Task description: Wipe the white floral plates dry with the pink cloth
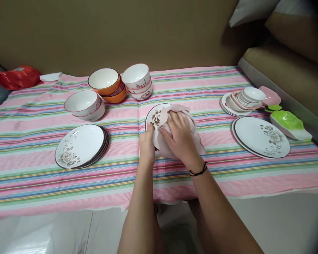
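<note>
A white plate point(151, 118) with a brown flower print and dark rim is in the middle, over the striped cloth. My left hand point(147, 144) grips its near left edge, thumb on top and the other fingers hidden beneath. A pale pink cloth point(193, 132) covers the plate's right part. My right hand point(180, 135) presses this cloth against the plate with bent fingers; a black cord circles that wrist. To the left lies a stack of similar flowered plates point(82, 144). Two flowered plates point(259, 135) lie stacked on the right.
Behind the left plates stand white bowls point(82, 104), orange bowls point(106, 83) and another white stack point(137, 79). Small dishes point(250, 97) and a green leaf-shaped dish point(287, 121) sit at right by the sofa arm point(288, 84). A red shiny bundle point(17, 77) lies far left.
</note>
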Demonstrator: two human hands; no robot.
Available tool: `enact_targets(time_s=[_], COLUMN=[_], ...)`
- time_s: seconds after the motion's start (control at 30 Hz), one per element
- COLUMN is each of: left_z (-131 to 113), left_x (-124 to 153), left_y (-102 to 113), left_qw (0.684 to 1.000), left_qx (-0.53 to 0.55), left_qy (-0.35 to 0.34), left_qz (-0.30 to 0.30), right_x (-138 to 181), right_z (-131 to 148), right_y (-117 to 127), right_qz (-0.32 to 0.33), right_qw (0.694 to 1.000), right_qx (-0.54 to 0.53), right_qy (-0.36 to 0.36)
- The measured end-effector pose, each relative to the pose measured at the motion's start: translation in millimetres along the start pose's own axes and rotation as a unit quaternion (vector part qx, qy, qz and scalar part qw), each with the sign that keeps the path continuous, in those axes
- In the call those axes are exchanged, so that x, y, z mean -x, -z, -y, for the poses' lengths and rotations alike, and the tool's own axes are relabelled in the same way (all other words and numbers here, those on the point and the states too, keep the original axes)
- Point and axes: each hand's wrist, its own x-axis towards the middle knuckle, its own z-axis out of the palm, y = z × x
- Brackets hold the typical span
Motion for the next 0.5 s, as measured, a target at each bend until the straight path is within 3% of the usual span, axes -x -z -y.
enact_targets(time_s=[0.1,0.27,0.5], left_z=[1,0,2], left_x=[-3,-8,-6], left_y=[2,13,9], left_qw=[0.998,0.998,0.999], left_qx=[0.051,-0.025,-0.024], left_qy=[-0.031,-0.016,-0.02], left_qz=[-0.017,-0.048,0.016], right_x=[1,5,8], right_z=[3,10,8], right_y=[-1,-6,-9], right_qz=[0.047,0.112,0.101], right_qw=[0.999,0.992,0.994], right_qx=[0.006,-0.029,-0.027], right_qy=[0.027,0.047,0.006])
